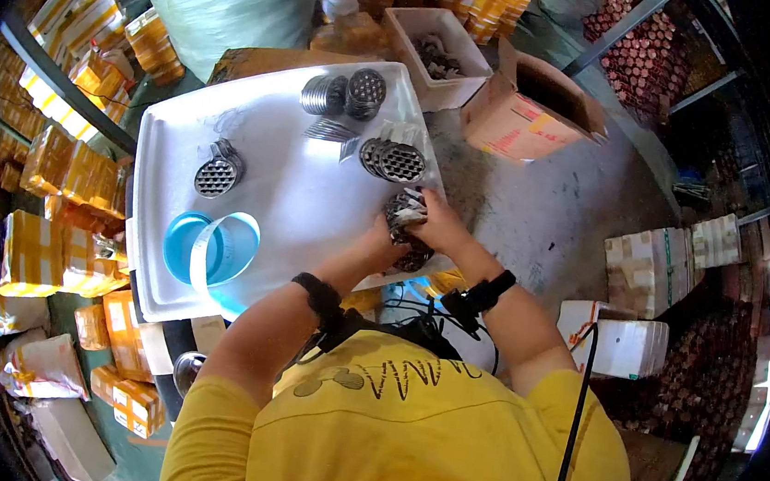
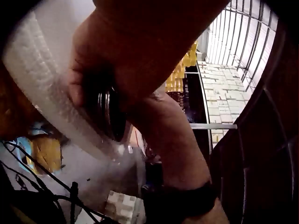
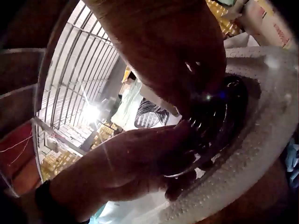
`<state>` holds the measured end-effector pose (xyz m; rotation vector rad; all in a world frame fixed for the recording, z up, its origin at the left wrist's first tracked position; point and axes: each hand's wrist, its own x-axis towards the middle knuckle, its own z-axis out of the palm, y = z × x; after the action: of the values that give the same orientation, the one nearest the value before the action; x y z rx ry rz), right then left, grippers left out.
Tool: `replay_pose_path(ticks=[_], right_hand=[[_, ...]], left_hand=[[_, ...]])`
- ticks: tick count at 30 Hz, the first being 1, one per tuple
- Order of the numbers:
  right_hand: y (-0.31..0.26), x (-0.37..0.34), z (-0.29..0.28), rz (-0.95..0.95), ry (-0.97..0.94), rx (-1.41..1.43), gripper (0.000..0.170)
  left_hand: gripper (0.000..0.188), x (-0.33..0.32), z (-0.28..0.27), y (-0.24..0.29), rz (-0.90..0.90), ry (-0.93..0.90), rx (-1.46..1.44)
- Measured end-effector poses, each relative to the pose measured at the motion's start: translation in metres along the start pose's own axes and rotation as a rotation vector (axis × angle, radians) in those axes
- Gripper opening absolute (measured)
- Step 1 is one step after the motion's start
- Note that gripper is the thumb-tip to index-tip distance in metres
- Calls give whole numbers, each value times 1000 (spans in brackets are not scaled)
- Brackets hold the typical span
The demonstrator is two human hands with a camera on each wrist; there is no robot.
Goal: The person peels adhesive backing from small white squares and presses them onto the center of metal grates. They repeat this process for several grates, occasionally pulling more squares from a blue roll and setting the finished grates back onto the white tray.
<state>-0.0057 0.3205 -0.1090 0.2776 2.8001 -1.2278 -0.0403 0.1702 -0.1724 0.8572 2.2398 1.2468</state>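
Note:
Both of my hands hold a stack of round, perforated dark metal discs (image 1: pixel 404 209) at the near right edge of a white foam tray (image 1: pixel 289 176). My left hand (image 1: pixel 382 248) grips it from the near left side, my right hand (image 1: pixel 440 224) from the right. In the left wrist view, shiny disc rims (image 2: pixel 108 109) show between the curled fingers. The right wrist view has the dark discs (image 3: pixel 226 109) caught between both hands, partly hidden. Just beyond them on the tray sits another disc stack (image 1: pixel 400 161).
More disc stacks (image 1: pixel 365 95) stand at the tray's far side, and one (image 1: pixel 217 175) lies at its left. A light-blue bucket (image 1: pixel 182 249) with a white handle occupies the near left corner. Behind are an open cardboard box (image 1: pixel 528 124) and a white foam box (image 1: pixel 450 94) holding dark pieces.

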Motion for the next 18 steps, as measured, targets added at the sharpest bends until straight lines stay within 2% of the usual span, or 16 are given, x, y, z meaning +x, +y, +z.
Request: replay_pose_path(ticks=[1,2,4,5,8,10,12,16,17,18], right_hand=[[-1,-1,-2,39,0,33,53],[0,-2,-1,-14,31,-73,53],[6,-3,-3,-126,90,-284,53],[11,-3,-3,-140,61,-220,54],[18,2,-6,-124,-27,-29,53],[9,3,-7,-49,-89,96,52],[8,6,-1,-87,-35,-5,52],[13,13,14,-201,72,-114,51],[14,15,17,-212,48,-36,52],[16,15,19,-224,25,42,53]], left_hand=[[81,-1,2,-1,12,16,-44],[79,-1,2,-4,22,33,-84],[78,-3,-17,9,-86,-9,0],[77,-6,-24,14,-141,-30,39],[90,-5,-16,-11,-87,-45,70],[91,-7,-23,-15,-136,-165,-111],[90,-7,-29,-12,-177,-215,-243],[71,-13,-40,6,-233,-71,-232],[64,-13,-38,1,-245,-7,-180],[63,-11,-32,-8,-258,-20,-191]])
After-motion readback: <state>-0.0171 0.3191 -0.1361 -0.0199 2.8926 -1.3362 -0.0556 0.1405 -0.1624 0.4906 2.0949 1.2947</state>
